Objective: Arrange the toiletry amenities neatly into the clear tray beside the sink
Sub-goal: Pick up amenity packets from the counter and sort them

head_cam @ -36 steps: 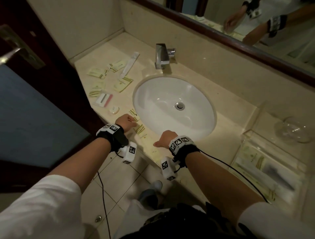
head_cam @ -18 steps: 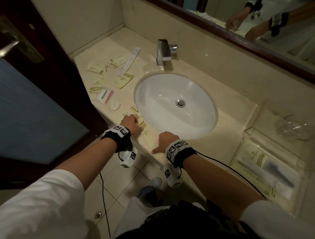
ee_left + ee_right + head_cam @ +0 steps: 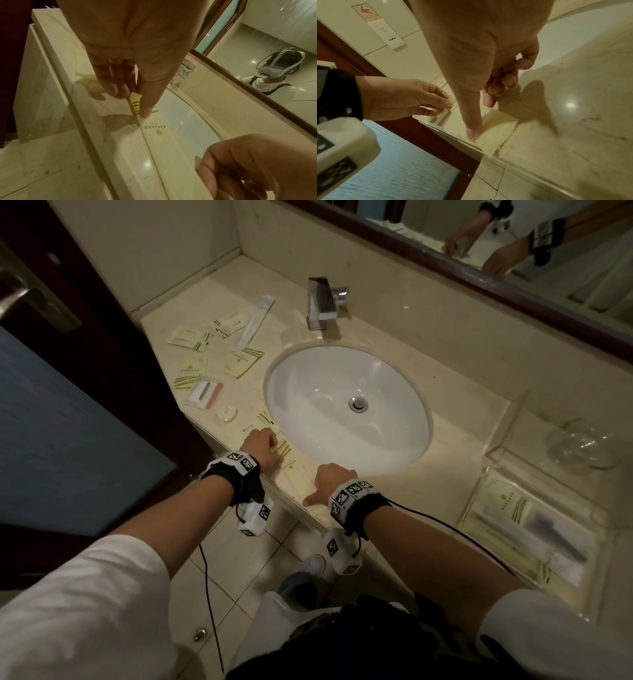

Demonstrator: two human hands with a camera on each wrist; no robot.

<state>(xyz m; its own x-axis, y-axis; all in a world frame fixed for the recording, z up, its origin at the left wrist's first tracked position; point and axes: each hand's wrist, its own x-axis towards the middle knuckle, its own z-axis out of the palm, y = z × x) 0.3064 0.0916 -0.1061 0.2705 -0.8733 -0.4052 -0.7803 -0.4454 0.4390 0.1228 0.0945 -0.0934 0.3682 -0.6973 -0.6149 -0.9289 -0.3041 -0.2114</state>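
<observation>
Here the left hand [image 3: 130, 56] pinches a long packet [image 3: 154, 129] – print unreadable – on the counter [image 3: 455, 460]; right hand [image 3: 334, 479] curled, thumb pressing it.

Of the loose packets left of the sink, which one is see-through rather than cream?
The clear packet by the counter's front edge, showing pink and dark sticks inside. The others around it are opaque cream sachets with gold stripes, like the sachet nearest the sink.

Packets [image 3: 239, 364] left of sink [image 3: 346, 405], tray [image 3: 479, 508] right.
</observation>
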